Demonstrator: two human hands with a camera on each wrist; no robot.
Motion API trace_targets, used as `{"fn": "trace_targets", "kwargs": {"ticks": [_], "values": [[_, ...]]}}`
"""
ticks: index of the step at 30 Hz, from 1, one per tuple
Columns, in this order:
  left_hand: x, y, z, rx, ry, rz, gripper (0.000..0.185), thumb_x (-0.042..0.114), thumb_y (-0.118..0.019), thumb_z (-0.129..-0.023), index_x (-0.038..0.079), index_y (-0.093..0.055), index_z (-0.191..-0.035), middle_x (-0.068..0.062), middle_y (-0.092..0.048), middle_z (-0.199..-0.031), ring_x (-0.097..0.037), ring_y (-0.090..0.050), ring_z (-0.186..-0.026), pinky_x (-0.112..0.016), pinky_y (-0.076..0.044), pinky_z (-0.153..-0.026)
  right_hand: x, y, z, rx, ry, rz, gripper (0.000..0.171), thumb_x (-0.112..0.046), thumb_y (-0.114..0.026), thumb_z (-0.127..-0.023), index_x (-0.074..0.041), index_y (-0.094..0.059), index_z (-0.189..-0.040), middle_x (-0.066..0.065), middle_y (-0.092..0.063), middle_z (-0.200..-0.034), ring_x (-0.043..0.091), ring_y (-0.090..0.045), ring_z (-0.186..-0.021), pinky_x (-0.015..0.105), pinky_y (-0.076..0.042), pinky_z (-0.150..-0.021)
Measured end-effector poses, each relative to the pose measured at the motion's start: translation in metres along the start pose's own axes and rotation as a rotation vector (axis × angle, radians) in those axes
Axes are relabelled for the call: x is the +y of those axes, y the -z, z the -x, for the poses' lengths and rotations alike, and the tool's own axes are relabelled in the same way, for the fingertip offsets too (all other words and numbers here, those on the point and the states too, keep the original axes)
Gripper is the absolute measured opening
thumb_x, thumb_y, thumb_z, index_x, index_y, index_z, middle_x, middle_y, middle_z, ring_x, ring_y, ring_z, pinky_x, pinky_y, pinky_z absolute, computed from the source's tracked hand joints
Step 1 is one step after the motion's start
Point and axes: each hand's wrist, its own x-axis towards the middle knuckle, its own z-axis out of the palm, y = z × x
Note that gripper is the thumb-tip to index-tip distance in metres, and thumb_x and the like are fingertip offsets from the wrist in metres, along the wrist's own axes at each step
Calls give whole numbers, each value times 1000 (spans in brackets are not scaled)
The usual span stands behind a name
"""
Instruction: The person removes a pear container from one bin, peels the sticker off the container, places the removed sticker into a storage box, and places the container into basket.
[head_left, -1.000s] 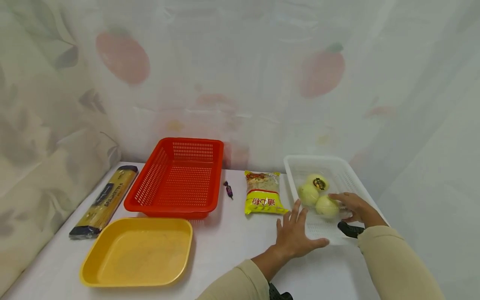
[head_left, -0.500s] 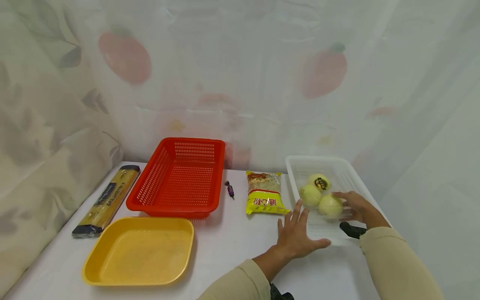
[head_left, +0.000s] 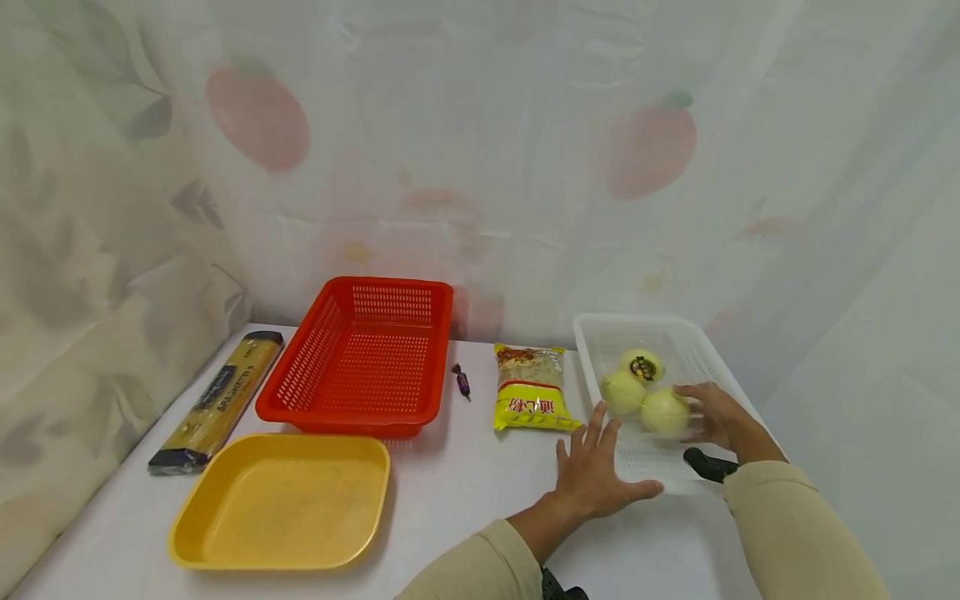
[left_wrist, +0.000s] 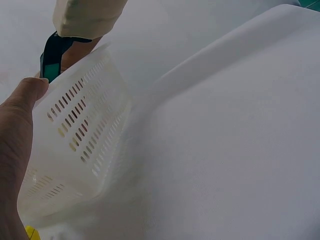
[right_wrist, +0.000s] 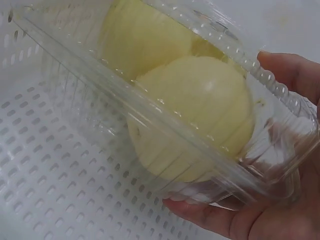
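Right hand inside the white perforated basket at the right end of the desk, grip closed around one end of a clear plastic clamshell box, fingers underneath and thumb at the far edge in the right wrist view. Three pale yellow-green round fruits packed inside the box, one with a dark round sticker facing up. Box within the basket, over its holed floor; whether resting on that floor or lifted just off it, hard to tell.

Left hand flat on the desk with fingers spread and straight, grip open, fingertips touching the near left corner of the white basket. In the left wrist view, thumb pressed against the basket's slotted wall. Beige sleeves on both forearms, a dark strap at the right wrist.

Just left of the white basket, a yellow packet of noodles lying flat. Further left, a small purple wrapped sweet, then a red perforated basket towards the back. In front of the red one, a yellow tray. At the far left edge, a long packet of spaghetti lying lengthwise. Behind everything, a pale curtain printed with red fruit.
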Motion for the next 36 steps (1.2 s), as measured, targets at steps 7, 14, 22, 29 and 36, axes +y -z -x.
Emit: {"fn": "trace_targets", "kwargs": {"ticks": [7, 14, 22, 29, 36], "values": [[1, -1, 0, 8, -5, -2, 100, 83, -55, -70, 26, -35, -149, 12, -2, -159, -24, -30, -136, -60, -27, -102, -1, 1, 4, -9, 22, -38, 89, -34, -53, -97, -2, 13, -147, 37, 6, -150, 58, -18, -131, 65, -44, -83], [2, -1, 0, 16, -12, -2, 101, 84, -54, -69, 26, -34, -150, 12, -2, -159, -24, -29, -136, -60, -27, -102, 1, 5, 7, 16, 55, -10, 86, -36, -54, -97, 1, 6, -146, 40, 1, -149, 59, -22, -130, 63, -47, -80], [0, -1, 0, 11, -15, 5, 102, 83, -55, -70, 25, -31, -151, 12, -2, -159, -25, -29, -136, -61, -27, -102, 1, 10, 14, 13, 43, -30, 81, -35, -53, -98, 5, -4, -149, 39, -1, -150, 51, -41, -121, 60, -47, -83], [-2, -3, 0, 17, -19, 3, 104, 83, -56, -69, 24, -30, -152, 11, -3, -160, -26, -30, -136, -62, -26, -102, -1, 13, 28, 27, 56, -112, 71, -34, -54, -97, 5, -18, -143, 36, -12, -148, 27, -62, -88, 58, -49, -80], [-3, -1, 0, 2, -6, 16, 104, 82, -56, -70, 25, -29, -152, 12, -1, -160, -25, -28, -137, -61, -24, -103, -1, 20, 38, 5, 107, -210, 60, -33, -55, -98, -5, -24, -141, 30, -23, -141, 28, -62, -92, 61, -46, -84]]}}
